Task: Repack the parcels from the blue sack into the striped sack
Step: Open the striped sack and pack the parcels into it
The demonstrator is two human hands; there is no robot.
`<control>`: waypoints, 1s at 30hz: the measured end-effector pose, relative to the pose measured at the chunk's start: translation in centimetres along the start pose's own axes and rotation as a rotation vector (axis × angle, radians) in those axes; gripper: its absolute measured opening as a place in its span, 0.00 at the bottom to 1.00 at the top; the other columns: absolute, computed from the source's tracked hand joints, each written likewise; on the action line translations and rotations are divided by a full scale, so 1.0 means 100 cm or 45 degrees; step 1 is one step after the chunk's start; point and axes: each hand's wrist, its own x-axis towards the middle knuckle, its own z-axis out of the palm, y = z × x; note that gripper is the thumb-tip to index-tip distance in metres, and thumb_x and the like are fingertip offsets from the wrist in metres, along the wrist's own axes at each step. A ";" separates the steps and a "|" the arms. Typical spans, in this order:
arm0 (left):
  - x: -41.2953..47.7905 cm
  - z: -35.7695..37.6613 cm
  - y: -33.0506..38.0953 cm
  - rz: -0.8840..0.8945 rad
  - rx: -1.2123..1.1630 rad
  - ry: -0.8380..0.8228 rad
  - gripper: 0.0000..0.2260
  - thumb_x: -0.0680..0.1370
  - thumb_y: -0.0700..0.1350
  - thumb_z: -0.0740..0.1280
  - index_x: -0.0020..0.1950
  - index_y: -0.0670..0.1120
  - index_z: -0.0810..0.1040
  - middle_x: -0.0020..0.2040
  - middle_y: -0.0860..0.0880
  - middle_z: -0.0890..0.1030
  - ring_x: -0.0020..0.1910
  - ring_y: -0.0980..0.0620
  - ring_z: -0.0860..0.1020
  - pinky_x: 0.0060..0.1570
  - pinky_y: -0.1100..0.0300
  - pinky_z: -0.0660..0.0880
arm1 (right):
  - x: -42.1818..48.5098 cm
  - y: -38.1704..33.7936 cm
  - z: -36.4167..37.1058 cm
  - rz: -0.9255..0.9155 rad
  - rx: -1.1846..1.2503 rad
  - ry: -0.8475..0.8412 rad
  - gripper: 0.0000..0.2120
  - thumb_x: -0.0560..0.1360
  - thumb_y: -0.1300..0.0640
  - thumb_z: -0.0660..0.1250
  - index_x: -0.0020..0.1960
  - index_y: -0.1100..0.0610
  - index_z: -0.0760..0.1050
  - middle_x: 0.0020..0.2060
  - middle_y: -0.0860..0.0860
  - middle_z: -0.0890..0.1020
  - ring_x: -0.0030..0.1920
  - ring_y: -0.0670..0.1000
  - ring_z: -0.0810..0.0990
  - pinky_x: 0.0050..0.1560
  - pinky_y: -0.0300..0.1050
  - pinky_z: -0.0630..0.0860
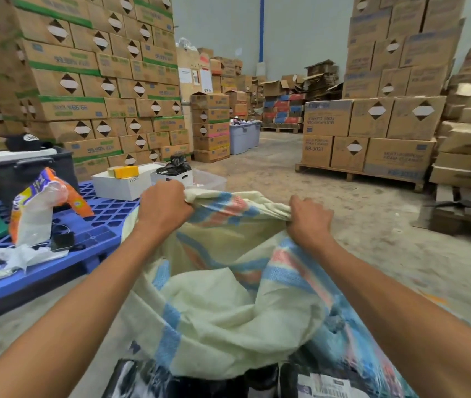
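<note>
Gripping striped sack (228,297) rim, both hands: left hand (164,206), right hand (309,222), fingers curled

Bare floor (372,225) lies open right; blue pallet (105,214) crowds the left

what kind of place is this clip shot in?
Likely a warehouse: tall stacks of cartons, a wooden pallet carrying more, a bare concrete floor. The left hand and right hand grip a striped sack.

"KB-3033" under "MULTI-PURPOSE FOAM CLEANER" on small brown carton (316,150), same cleaner wording upside down on carton above (326,117), "99.99%" upside down on green-banded carton (96,149), handwritten mark, seemingly "KP002", on white box (125,183), barcode label on parcel (326,387), print unreadable
</note>
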 end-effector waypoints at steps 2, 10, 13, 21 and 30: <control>-0.003 -0.005 -0.008 0.186 0.060 0.092 0.08 0.68 0.47 0.70 0.43 0.45 0.78 0.34 0.45 0.78 0.36 0.41 0.78 0.32 0.58 0.67 | -0.003 0.001 0.007 -0.027 0.086 0.033 0.15 0.74 0.58 0.66 0.59 0.53 0.69 0.49 0.55 0.80 0.47 0.58 0.79 0.43 0.49 0.72; -0.037 0.018 -0.026 0.511 0.254 -0.028 0.23 0.66 0.68 0.69 0.48 0.52 0.77 0.30 0.51 0.78 0.29 0.48 0.77 0.26 0.61 0.60 | -0.016 0.004 0.024 -0.011 0.269 -0.273 0.13 0.71 0.63 0.71 0.54 0.57 0.79 0.44 0.54 0.81 0.43 0.54 0.77 0.42 0.44 0.76; -0.024 0.010 -0.023 0.128 0.185 -0.015 0.10 0.68 0.54 0.72 0.41 0.49 0.80 0.33 0.48 0.80 0.34 0.45 0.79 0.29 0.59 0.68 | -0.011 -0.005 0.021 0.001 0.144 -0.435 0.15 0.69 0.57 0.70 0.56 0.54 0.77 0.52 0.56 0.79 0.52 0.57 0.77 0.53 0.50 0.78; -0.018 0.001 -0.058 -0.419 -0.122 0.253 0.05 0.73 0.42 0.68 0.43 0.40 0.79 0.38 0.38 0.78 0.41 0.36 0.78 0.35 0.53 0.67 | -0.008 0.005 0.019 -0.015 0.474 0.029 0.21 0.73 0.61 0.69 0.59 0.51 0.62 0.46 0.53 0.81 0.42 0.55 0.80 0.40 0.53 0.82; -0.017 0.022 -0.063 -0.319 -0.374 0.126 0.10 0.72 0.34 0.66 0.49 0.47 0.77 0.40 0.44 0.78 0.45 0.37 0.78 0.36 0.52 0.65 | 0.001 0.018 0.013 -0.193 0.648 0.041 0.19 0.69 0.41 0.73 0.56 0.47 0.75 0.43 0.47 0.83 0.42 0.51 0.81 0.39 0.47 0.79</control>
